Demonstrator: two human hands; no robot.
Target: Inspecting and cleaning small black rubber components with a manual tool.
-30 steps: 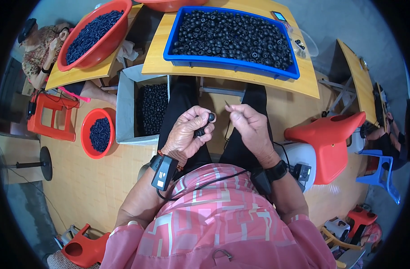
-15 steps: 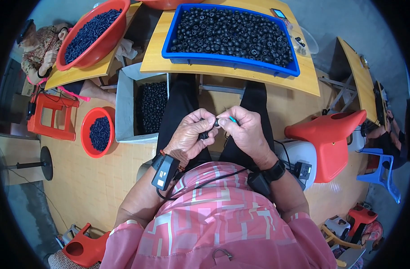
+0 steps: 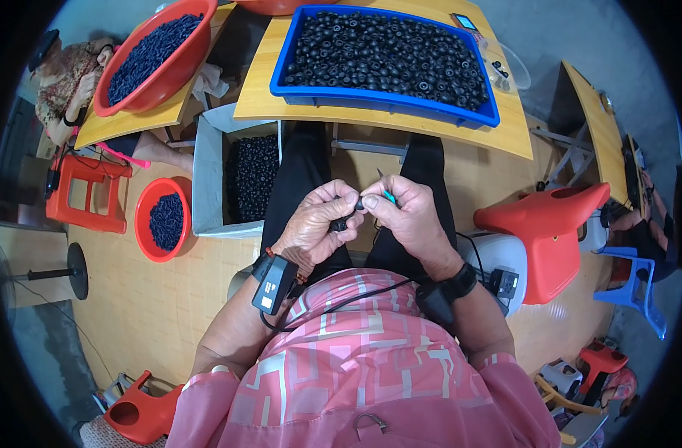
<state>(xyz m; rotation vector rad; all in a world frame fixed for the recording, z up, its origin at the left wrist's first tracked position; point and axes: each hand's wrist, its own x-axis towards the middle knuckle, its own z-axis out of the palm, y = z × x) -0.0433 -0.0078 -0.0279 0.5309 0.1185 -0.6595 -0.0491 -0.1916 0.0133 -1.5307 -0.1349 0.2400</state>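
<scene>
- Centrally, a small black piece sits between the two hands, in front of the person's lap; fingers cover much of it.
- The left hand has thumb and forefinger pinched on that piece, with further black pieces tucked in its curled lower fingers; how many cannot be told.
- The right hand is closed around a pointed tool with a teal handle, its thin tip slanting up and away above the knuckles; the thumb's end meets the small black piece or lies just beside it.
- Both hands come together at the fingertips, above and between the black trousers.
- A black device is strapped to the left wrist and a black band circles the right; a dark cable crosses the pink patterned shirt.
- Beyond the knees, a blue tray heaped with round black parts rests on a yellow table.
- Beside the left leg, a grey box holds more such parts.
- Further left, a small red basin on the floor contains dark pieces, near a red stool.
- A larger red basin, tilted in view, stands on another table by a seated co-worker.
- On the right are a red chair and a blue chair.
</scene>
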